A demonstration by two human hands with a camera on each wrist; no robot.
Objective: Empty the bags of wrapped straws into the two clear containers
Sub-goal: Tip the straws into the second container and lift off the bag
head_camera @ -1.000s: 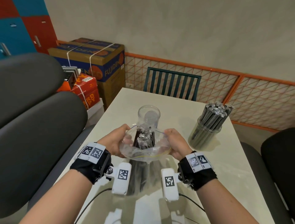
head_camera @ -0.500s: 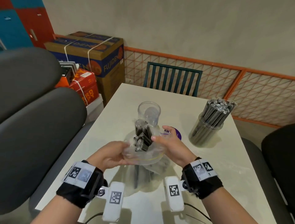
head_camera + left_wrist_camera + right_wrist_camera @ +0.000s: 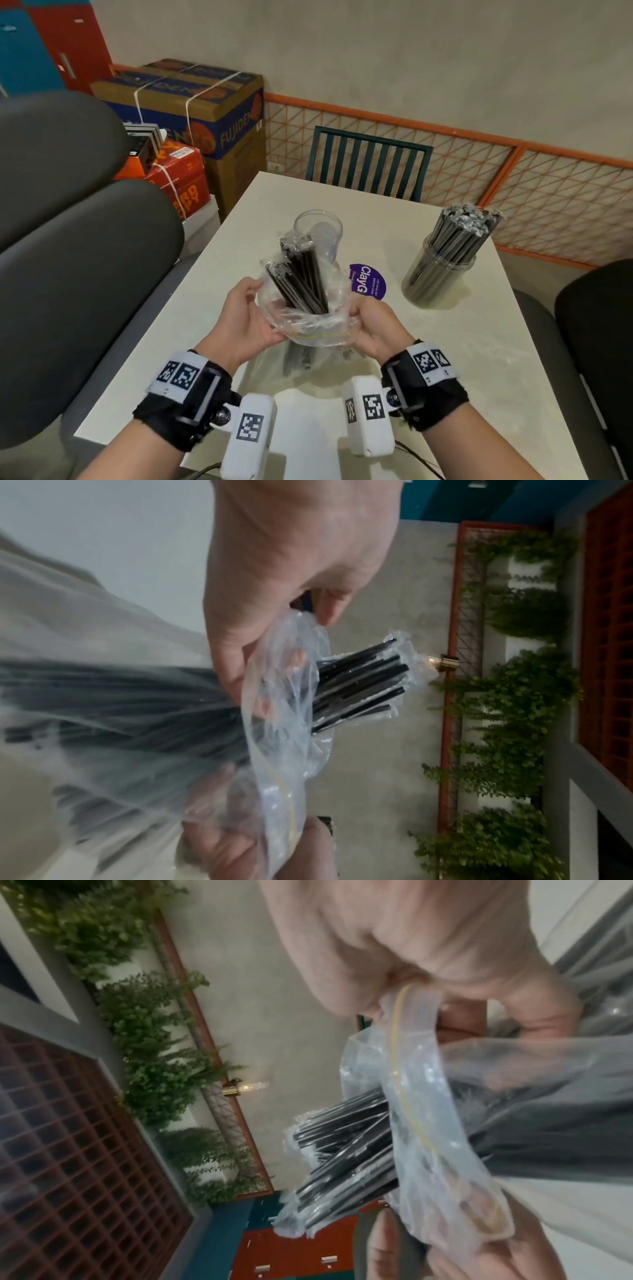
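I hold a clear plastic bag (image 3: 315,329) of black wrapped straws (image 3: 301,274) above the near middle of the table. My left hand (image 3: 245,320) grips the bag's left side and my right hand (image 3: 376,325) grips its right side near the open mouth. A bundle of straws (image 3: 359,685) sticks up out of the mouth, tilted to the left. Behind it stands an empty clear container (image 3: 318,233). At the right stands a second clear container (image 3: 440,274), packed full of straws. The wrist views show the bag's rim (image 3: 421,1118) bunched in my fingers.
A purple round lid (image 3: 368,281) lies on the white table (image 3: 479,359) between the two containers. A green chair (image 3: 368,164) stands at the far end, dark chairs on both sides. Cardboard boxes (image 3: 205,102) are stacked at the back left.
The bag has been pushed down around the straws, which now stand much further out of its mouth. Both hands have moved lower along the bag and slightly toward me.
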